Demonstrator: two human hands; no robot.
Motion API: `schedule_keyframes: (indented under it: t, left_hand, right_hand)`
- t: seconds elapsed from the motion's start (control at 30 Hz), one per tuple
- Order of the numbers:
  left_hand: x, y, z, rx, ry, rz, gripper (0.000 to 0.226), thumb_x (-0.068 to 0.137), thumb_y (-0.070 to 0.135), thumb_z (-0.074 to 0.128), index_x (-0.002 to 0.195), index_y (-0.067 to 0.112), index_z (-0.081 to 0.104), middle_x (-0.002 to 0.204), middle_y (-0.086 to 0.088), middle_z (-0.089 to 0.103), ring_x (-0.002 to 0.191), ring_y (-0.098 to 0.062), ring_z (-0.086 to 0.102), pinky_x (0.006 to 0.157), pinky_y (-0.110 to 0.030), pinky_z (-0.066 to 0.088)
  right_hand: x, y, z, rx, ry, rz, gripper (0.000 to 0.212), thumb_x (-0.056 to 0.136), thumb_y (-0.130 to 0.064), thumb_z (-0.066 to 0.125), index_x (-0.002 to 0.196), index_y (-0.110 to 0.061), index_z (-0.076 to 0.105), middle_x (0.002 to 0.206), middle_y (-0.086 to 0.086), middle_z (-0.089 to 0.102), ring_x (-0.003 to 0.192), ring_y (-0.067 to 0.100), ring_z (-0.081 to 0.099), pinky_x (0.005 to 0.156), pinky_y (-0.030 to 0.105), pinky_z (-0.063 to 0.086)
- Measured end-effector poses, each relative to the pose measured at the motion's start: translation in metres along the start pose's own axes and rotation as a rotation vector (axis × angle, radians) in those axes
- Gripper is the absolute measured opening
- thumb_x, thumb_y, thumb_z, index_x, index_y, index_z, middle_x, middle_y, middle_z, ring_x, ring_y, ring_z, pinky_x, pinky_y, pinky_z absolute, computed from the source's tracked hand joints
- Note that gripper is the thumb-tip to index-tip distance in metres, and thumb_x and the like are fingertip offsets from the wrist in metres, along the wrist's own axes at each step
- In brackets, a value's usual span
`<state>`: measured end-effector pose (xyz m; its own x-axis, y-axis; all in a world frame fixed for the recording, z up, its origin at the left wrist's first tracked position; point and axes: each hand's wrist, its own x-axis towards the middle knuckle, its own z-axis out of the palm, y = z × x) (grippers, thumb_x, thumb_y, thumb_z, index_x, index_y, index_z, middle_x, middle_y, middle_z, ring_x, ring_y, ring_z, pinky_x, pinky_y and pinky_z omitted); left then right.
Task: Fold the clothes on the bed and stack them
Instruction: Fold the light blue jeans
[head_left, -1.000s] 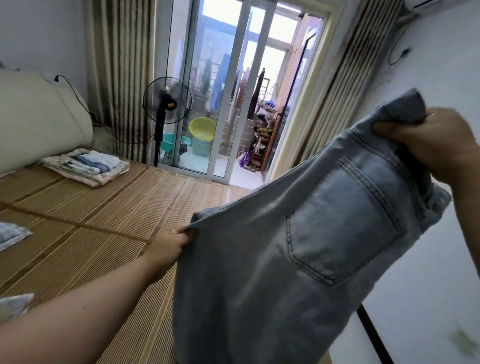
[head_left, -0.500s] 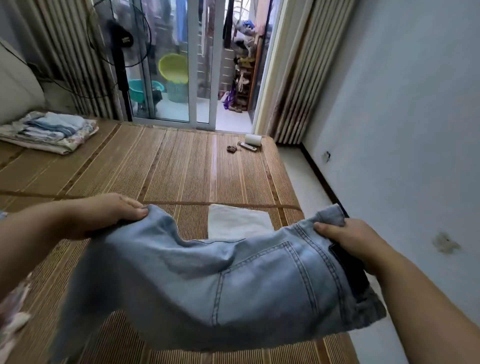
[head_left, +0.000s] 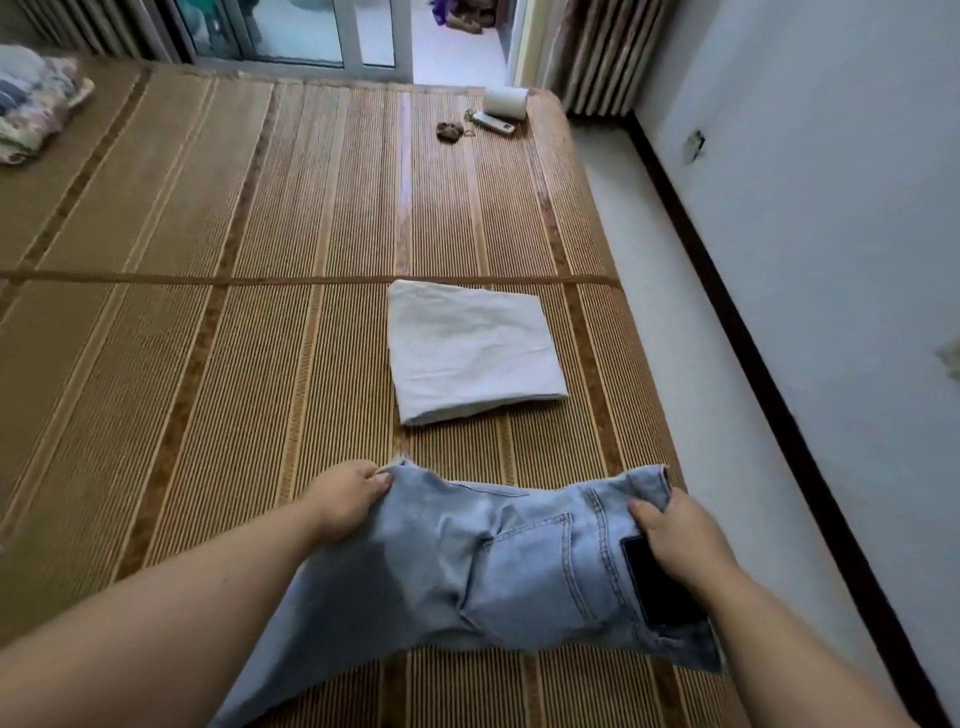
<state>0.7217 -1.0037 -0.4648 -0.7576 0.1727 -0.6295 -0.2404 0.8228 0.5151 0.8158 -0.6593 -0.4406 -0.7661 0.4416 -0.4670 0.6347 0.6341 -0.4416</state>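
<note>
The bed is covered by a striped woven mat. It is bounded on the right by a strip of pale floor and a white wall. A sliding glass door is seen at the far end. A folded white garment is laid flat right of centre, and a stack of folded clothes is placed at the far left. The light-blue jeans are spread at the near edge, apart from the white garment. The waistband end is gripped by the right hand, and the opposite edge is pinched by the left hand.
</note>
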Motion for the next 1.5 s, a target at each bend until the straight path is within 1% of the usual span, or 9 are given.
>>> schedule_keyframes:
  t: [0.33,0.5,0.67,0.73,0.8,0.87,1.03,1.23,1.5]
  left_hand:
    - [0.163,-0.020,0.077,0.348,0.317,-0.049,0.034,0.099,0.051,0.026,0.098,0.027,0.051,0.096,-0.005,0.066,0.086,-0.029,0.062,0.071,-0.035,0.049]
    - [0.226,-0.028,0.104,0.307,0.501,-0.052,0.033,0.093,0.040,0.050,0.112,0.015,0.058,0.113,-0.015,0.059,0.105,-0.036,0.053,0.090,-0.044,0.044]
    - [0.202,-0.033,0.183,0.474,0.454,0.509,0.061,0.076,0.056,0.049,0.127,0.022,0.057,0.132,-0.013,0.056,0.126,-0.034,0.045,0.105,-0.054,0.032]
    - [0.200,-0.032,0.207,0.587,0.207,0.443,0.081,0.070,0.075,0.043,0.144,0.048,0.026,0.159,-0.007,0.018,0.145,-0.035,0.013,0.111,-0.058,0.013]
    - [0.212,-0.040,0.224,0.610,0.152,0.307,0.093,0.061,0.090,0.031,0.134,0.065,-0.020,0.151,0.004,-0.039,0.138,-0.032,-0.035,0.107,-0.059,-0.016]
    - [0.225,-0.046,0.233,0.628,0.179,0.275,0.096,0.056,0.095,0.026,0.126,0.065,-0.032,0.140,0.007,-0.053,0.129,-0.031,-0.049,0.100,-0.060,-0.027]
    - [0.242,-0.055,0.241,0.656,0.210,0.322,0.099,0.054,0.096,0.026,0.130,0.064,-0.029,0.143,0.006,-0.049,0.131,-0.034,-0.045,0.099,-0.062,-0.029]
    - [0.243,-0.039,0.221,0.616,0.019,0.278,0.099,0.061,0.085,0.042,0.135,0.063,-0.020,0.139,0.007,-0.051,0.130,-0.030,-0.048,0.101,-0.063,-0.026]
    - [0.114,-0.050,0.176,0.344,-0.048,0.115,0.079,0.082,0.050,0.057,0.149,0.040,0.015,0.161,-0.001,0.009,0.147,-0.026,0.003,0.115,-0.058,0.010]
  right_hand:
    - [0.208,0.060,0.024,-0.150,0.113,0.022,0.033,0.093,-0.045,0.051,0.110,-0.020,0.062,0.108,0.019,0.066,0.099,0.037,0.059,0.078,0.037,0.042]
    - [0.262,0.076,0.080,-0.194,0.261,0.008,0.063,0.091,-0.041,0.053,0.144,-0.016,0.031,0.142,0.018,0.045,0.128,0.037,0.044,0.100,0.050,0.037]
    - [0.228,0.084,0.177,-0.400,0.166,-0.264,0.075,0.086,-0.066,0.033,0.151,-0.035,0.014,0.161,0.001,0.006,0.147,0.029,0.004,0.108,0.067,0.010]
    - [0.222,0.091,0.207,-0.472,0.115,-0.276,0.081,0.076,-0.080,0.020,0.146,-0.046,-0.001,0.158,-0.005,-0.011,0.146,0.030,-0.010,0.107,0.069,0.004]
    - [0.228,0.101,0.224,-0.535,0.134,-0.222,0.083,0.071,-0.088,0.011,0.141,-0.051,-0.012,0.155,-0.004,-0.020,0.144,0.029,-0.019,0.107,0.068,0.000]
    - [0.236,0.108,0.232,-0.570,0.182,-0.205,0.081,0.072,-0.088,0.006,0.142,-0.051,-0.014,0.156,-0.001,-0.017,0.144,0.031,-0.016,0.106,0.068,0.001]
    - [0.246,0.114,0.243,-0.552,0.221,-0.242,0.079,0.079,-0.084,0.012,0.147,-0.048,-0.005,0.160,0.000,0.002,0.145,0.032,0.001,0.103,0.071,0.008]
    - [0.244,0.097,0.224,-0.635,0.029,-0.119,0.082,0.072,-0.087,0.003,0.139,-0.050,-0.026,0.158,-0.002,-0.023,0.144,0.028,-0.020,0.107,0.069,0.000]
    - [0.116,0.010,0.235,-0.441,-0.177,-0.384,0.077,0.089,-0.058,0.050,0.152,-0.032,0.014,0.162,0.003,-0.004,0.145,0.024,0.018,0.112,0.043,0.026]
